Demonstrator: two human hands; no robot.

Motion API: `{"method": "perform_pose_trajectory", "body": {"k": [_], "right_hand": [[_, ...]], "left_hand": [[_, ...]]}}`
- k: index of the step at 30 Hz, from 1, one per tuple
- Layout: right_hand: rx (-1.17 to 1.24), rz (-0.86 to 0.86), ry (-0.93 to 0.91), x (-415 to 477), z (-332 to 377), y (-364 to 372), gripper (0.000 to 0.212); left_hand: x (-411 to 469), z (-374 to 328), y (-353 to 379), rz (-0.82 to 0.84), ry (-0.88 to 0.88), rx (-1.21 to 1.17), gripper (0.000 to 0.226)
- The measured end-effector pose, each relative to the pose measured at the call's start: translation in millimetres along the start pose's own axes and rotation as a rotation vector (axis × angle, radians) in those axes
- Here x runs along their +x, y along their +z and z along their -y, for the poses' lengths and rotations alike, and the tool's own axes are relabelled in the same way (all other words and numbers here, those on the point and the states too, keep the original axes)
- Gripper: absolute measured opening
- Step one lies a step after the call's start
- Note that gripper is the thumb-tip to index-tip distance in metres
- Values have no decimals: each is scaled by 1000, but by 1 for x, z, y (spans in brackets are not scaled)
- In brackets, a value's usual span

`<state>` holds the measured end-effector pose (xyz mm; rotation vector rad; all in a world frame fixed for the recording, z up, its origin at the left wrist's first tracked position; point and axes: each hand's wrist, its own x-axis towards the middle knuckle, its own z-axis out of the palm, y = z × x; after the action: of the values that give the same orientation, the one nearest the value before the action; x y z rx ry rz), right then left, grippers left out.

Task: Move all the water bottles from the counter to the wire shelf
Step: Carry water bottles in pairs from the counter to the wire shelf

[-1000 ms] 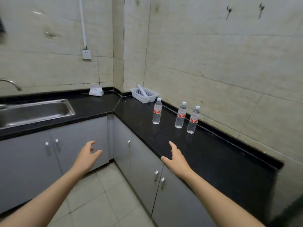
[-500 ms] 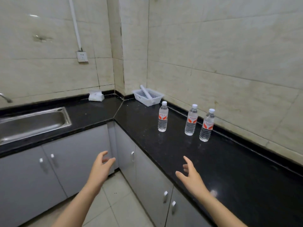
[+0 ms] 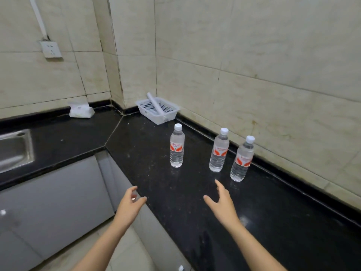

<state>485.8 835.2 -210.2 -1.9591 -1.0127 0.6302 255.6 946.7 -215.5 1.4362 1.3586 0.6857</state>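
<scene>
Water bottles, three of them, stand upright on the black counter point(image 3: 148, 153). The left bottle point(image 3: 177, 148) is on its own; the middle bottle point(image 3: 219, 151) and right bottle point(image 3: 242, 160) stand near each other, close to the wall. I see my left hand point(image 3: 130, 205) at the counter's front edge, fingers loosely spread and holding nothing. My right hand point(image 3: 222, 204) hovers over the counter just short of the middle bottle, thumb and fingers wide, touching nothing. A white basket point(image 3: 156, 117) sits in the corner.
</scene>
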Motion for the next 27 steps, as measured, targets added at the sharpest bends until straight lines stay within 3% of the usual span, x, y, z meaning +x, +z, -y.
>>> {"method": "perform_pose_trajectory", "body": {"k": [7, 12, 16, 20, 23, 27], "right_hand": [[101, -178, 153, 101, 8, 15, 79], [89, -428, 254, 168, 28, 14, 71], [-55, -515, 284, 211, 35, 19, 90], [-46, -633, 450, 224, 29, 29, 100], [-42, -722, 422, 236, 26, 21, 101], [-39, -715, 389, 258, 23, 4, 92]], "left_hand": [[131, -8, 19, 117, -15, -92, 69], [224, -31, 35, 384, 38, -43, 93], [284, -63, 49, 509, 173, 32, 107], [305, -79, 73, 637, 243, 72, 109], [308, -85, 91, 707, 264, 14, 115], [306, -92, 106, 688, 266, -93, 90]]}}
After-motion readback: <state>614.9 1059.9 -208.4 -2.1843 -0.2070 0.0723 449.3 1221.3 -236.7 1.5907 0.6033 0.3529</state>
